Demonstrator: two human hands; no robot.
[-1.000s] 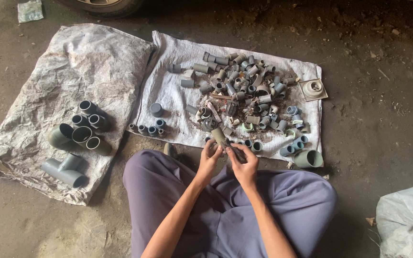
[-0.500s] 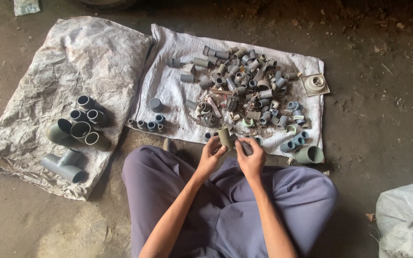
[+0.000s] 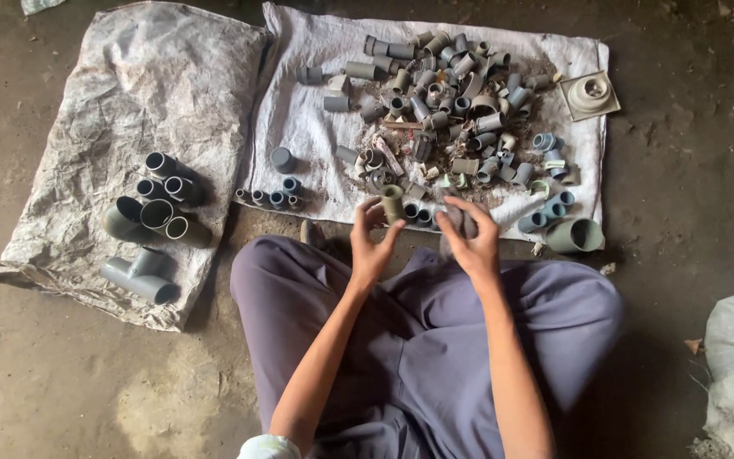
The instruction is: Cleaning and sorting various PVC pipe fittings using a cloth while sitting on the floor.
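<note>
**Hands part over the sorting pile, a short fitting in the left**

Left hand (image 3: 373, 242) is raised with the palm turned inward, thumb and fingertips pinching a short olive-grey pipe fitting (image 3: 392, 203), a stubby cylinder held upright just above the near edge of the white sack (image 3: 307, 127). Right hand (image 3: 471, 236) is curled over a grey rag (image 3: 459, 228), fingers bent around the soft bundle; what else it may grip underneath cannot be told.

Beyond the hands, a heap of small fittings (image 3: 452, 110) covers the white woven sack: dull grey plastic sleeves, elbows and caps, dusty and scuffed, with a few pale blue couplings (image 3: 545, 212) at the right. A wide grey reducer (image 3: 575, 235) lies on its side near the sack's corner, and a square beige flange (image 3: 590, 93) sits at the far right. On the second, crumpled sack (image 3: 112, 102) to the left lie large grey tee joints (image 3: 150, 212), smooth-walled with open round mouths. The person sits cross-legged in purple trousers (image 3: 418, 340) on the dirt floor (image 3: 681, 170).

A second ago both hands were pressed together around the fitting; half a second ago they had begun to separate, and now they are clearly apart, the fitting in the left alone.
</note>
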